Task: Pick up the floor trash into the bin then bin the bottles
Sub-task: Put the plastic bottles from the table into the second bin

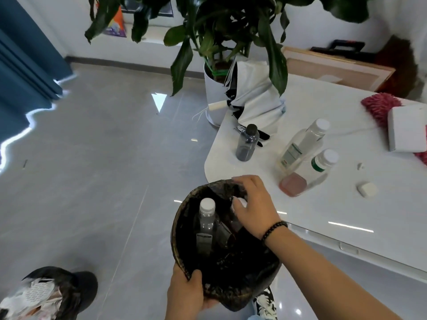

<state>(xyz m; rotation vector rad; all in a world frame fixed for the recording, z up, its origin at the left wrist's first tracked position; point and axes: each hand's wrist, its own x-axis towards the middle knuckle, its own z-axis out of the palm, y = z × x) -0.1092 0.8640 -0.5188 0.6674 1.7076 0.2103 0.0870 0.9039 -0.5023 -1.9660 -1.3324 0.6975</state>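
Bottle-binning step in hand. Your left hand (188, 291) grips the near rim of the bin (182, 229), one clear bottle (206, 224) upright inside. Your right hand (250, 205) closes on a second bottle's cap (239, 202) over the bin. Next: release, then reach right for the three table bottles (247, 143).

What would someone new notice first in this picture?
Bottom centre, a dark round bin lined with a black bag is gripped at its near rim by the left hand, while the right hand lowers a bottle beside a clear white-capped plastic bottle. Three more bottles stand on the glossy white table, right.
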